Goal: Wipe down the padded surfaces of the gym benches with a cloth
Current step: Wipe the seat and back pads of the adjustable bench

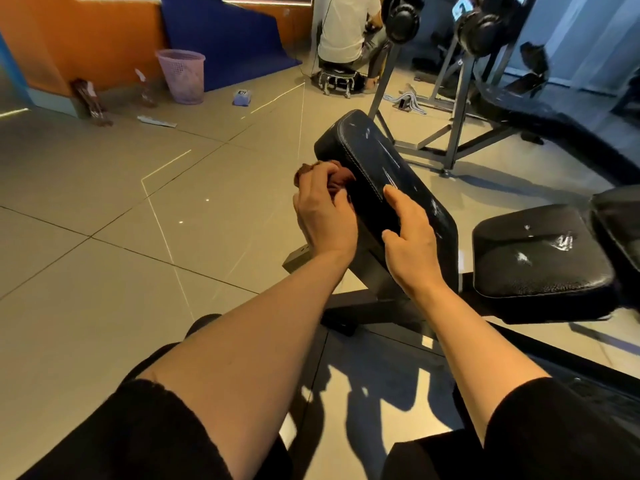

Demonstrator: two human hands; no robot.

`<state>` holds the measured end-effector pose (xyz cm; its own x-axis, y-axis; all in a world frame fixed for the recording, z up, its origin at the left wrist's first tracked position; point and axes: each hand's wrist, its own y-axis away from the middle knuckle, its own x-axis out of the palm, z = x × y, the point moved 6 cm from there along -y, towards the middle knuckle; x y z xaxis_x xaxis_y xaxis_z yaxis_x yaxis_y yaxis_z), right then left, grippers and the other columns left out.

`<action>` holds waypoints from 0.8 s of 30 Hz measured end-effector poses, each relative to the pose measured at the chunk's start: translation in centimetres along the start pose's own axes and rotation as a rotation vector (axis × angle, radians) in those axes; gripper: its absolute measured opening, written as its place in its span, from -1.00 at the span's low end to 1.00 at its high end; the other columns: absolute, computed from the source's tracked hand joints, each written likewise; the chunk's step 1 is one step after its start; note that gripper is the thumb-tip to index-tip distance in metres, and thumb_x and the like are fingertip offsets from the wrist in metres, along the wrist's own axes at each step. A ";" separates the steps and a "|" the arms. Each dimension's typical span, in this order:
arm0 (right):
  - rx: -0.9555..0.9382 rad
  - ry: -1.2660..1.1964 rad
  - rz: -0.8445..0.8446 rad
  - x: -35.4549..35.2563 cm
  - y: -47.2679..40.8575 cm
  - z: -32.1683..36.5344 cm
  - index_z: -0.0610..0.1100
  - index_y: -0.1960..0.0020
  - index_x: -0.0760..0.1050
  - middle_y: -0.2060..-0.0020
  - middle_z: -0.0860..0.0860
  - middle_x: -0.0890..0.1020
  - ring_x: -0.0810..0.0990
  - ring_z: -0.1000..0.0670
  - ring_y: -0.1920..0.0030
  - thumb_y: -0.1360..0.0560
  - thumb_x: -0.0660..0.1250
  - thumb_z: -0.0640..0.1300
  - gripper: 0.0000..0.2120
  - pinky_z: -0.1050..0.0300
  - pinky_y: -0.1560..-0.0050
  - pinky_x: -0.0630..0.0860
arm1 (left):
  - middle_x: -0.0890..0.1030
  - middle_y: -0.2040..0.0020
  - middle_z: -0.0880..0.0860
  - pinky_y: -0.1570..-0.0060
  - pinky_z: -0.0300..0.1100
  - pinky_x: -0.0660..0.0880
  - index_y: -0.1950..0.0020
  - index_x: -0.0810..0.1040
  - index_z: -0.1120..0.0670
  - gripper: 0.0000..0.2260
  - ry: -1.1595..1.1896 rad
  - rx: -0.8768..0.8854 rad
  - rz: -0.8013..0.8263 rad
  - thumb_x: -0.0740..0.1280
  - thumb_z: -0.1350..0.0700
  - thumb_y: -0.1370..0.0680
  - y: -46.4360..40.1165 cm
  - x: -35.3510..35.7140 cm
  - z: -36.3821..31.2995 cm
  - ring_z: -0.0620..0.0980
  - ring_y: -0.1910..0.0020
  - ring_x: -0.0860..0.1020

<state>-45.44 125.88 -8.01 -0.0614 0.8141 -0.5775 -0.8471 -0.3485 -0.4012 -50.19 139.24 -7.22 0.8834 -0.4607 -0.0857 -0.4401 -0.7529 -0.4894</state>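
A black padded backrest (370, 157) of a gym bench tilts up in the middle of the view. My left hand (323, 211) grips a bunched reddish-brown cloth (341, 176) and holds it against the backrest's left side edge. My right hand (410, 233) rests on the lower part of the pad's top face with its fingers straight. To the right lies the bench's black seat pad (540, 258), showing wet, shiny streaks.
A pink mesh bin (181, 76) stands by the orange wall at far left. A person sits on a stool (337, 77) at the back. A grey weight rack (453, 109) stands behind the bench. Tiled floor lies open to the left.
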 end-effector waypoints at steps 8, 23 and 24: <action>-0.016 -0.115 -0.096 -1.1 0.7 1.0 -0.04 -0.43 0.36 -0.31 -0.02 0.48 0.36 0.12 -0.33 -0.54 0.27 -0.31 -0.52 0.19 -0.35 0.32 | 0.56 -0.10 0.01 -0.12 -0.14 0.52 -0.16 0.49 0.02 -0.70 0.070 0.051 0.170 0.33 0.31 -0.50 0.7 0.1 -2.2 -0.06 -0.08 0.52; 0.027 -0.180 -0.463 0.6 0.6 8.0 -0.11 -0.26 0.54 -0.17 -0.03 0.58 0.51 0.05 -0.23 -0.50 0.26 -0.42 -0.60 0.15 -0.29 0.47 | 0.55 -0.10 -0.01 0.04 -0.34 0.51 -0.23 0.54 0.01 -0.77 0.082 0.068 0.562 0.31 0.11 -0.58 -6.4 -3.7 -3.0 -0.13 -0.02 0.54; -0.034 -0.070 -0.533 1.2 0.4 8.2 -0.15 -0.26 0.54 -0.16 -0.06 0.58 0.51 0.02 -0.21 -0.49 0.27 -0.42 -0.61 0.19 -0.29 0.46 | 0.54 -0.12 -0.01 0.02 -0.30 0.51 -0.27 0.52 0.01 -0.75 0.048 0.090 0.526 0.30 0.12 -0.59 -7.5 -3.8 -2.3 -0.12 -0.02 0.53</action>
<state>-50.20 130.51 -3.00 0.3365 0.9109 -0.2388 -0.7528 0.1078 -0.6494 -50.66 145.52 -1.21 0.5381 -0.7873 -0.3010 -0.8041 -0.3724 -0.4634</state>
